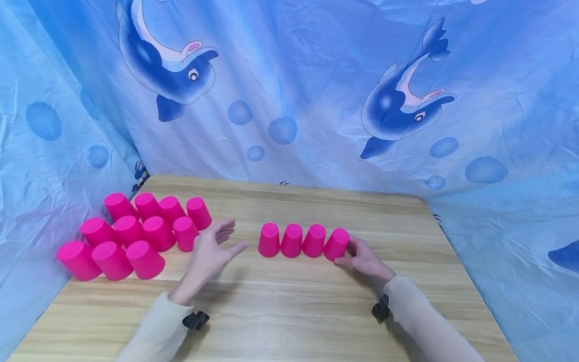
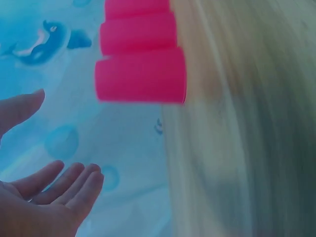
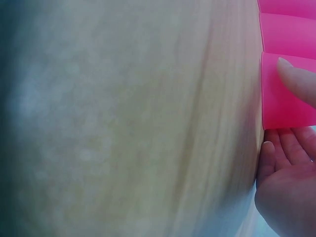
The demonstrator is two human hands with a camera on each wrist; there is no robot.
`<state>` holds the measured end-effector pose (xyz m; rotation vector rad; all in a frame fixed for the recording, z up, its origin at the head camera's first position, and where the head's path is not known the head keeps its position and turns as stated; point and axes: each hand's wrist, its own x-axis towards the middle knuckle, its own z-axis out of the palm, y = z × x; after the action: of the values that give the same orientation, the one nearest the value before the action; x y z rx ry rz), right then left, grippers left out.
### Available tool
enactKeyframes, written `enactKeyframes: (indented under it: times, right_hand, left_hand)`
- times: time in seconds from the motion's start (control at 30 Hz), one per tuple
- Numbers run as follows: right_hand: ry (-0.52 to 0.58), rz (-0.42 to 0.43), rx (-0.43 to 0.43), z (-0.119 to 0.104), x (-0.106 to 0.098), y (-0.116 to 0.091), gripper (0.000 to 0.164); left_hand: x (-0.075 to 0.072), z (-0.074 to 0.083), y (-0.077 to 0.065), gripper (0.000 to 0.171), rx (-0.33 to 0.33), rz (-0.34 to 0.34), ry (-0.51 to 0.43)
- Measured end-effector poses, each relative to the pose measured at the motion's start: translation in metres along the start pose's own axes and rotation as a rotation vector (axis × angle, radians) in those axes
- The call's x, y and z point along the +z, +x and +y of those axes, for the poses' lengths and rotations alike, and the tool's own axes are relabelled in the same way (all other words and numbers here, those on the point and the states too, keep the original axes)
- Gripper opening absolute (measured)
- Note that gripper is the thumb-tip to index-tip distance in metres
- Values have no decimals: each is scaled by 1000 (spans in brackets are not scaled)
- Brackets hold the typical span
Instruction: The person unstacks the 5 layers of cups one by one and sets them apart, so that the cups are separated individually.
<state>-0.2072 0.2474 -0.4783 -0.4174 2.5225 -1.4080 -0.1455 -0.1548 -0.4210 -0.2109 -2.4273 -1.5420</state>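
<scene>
Several pink cups stand upside down in a short row at mid-table. My right hand holds the cup at the row's right end, thumb on its near side and fingers round the right and far side. In the right wrist view the thumb lies across that cup's wall. My left hand is held over the table between this row and a group of cups at the left, its fingers spread and nothing in them. Closest to it is a pink cup, partly overlapped by the hand in the head view.
The group of upside-down pink cups fills the left side of the wooden table in rows. Blue cloth printed with dolphins hangs behind and beside the table. Each wrist carries a small black camera.
</scene>
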Motion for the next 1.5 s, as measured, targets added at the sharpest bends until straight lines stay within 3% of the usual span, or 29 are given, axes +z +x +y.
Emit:
enactKeyframes:
  times: [0.17, 0.33, 0.9, 1.27, 1.5]
  right_hand:
    - [1, 4, 3, -1, 1, 0, 58]
    - [1, -4, -3, -2, 0, -1, 59]
    - [-12, -4, 0, -5, 0, -2, 58]
    - [6, 2, 16, -3, 0, -2, 59]
    - [13, -10, -2, -3, 0, -1, 59]
  left_hand:
    - [23, 2, 7, 73, -34, -77, -68]
    - [38, 2, 14, 75, -57, -123, -67]
    - [68, -1, 26, 70, -104, -113, -79]
    - [74, -3, 28, 53, -143, -59, -17]
    - [61, -6, 21, 52, -160, -46, -12]
